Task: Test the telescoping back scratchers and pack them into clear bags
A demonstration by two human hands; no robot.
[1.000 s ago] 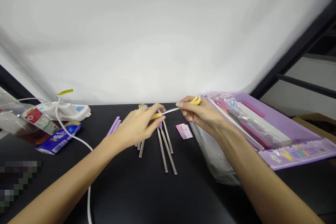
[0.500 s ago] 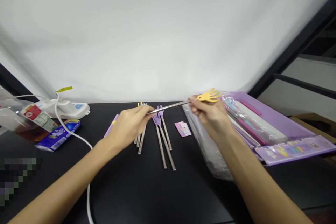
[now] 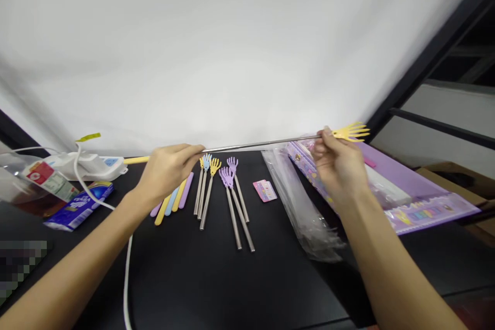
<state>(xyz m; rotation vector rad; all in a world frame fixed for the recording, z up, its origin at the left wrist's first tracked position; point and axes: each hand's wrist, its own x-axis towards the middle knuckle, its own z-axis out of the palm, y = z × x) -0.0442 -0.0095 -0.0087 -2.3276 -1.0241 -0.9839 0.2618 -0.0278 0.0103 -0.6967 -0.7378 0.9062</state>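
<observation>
A telescopic back scratcher [image 3: 251,145] with a yellow claw head is stretched level between my two hands. My left hand [image 3: 164,170] is closed round its handle end, a yellow piece of which sticks out to the left. My right hand [image 3: 338,162] pinches the metal rod just below the yellow claw. Under the rod, several back scratcher rods with claws in yellow and blue [image 3: 204,191] lie side by side, and purple-clawed ones [image 3: 236,201] lie to their right. Yellow, blue and purple handle sleeves [image 3: 175,200] lie below my left hand.
A small pink card [image 3: 265,191] lies mid-table. Clear plastic bags [image 3: 297,211] and an open purple box [image 3: 433,198] with wrapped items are on the right. At left are a white power strip [image 3: 108,166] with a cable, a blue tissue pack [image 3: 79,207] and a bottle [image 3: 50,180].
My hands have moved apart, right hand to the right and left hand to the left. The rod between them shows much longer. The handle sleeves have come into fuller view.
</observation>
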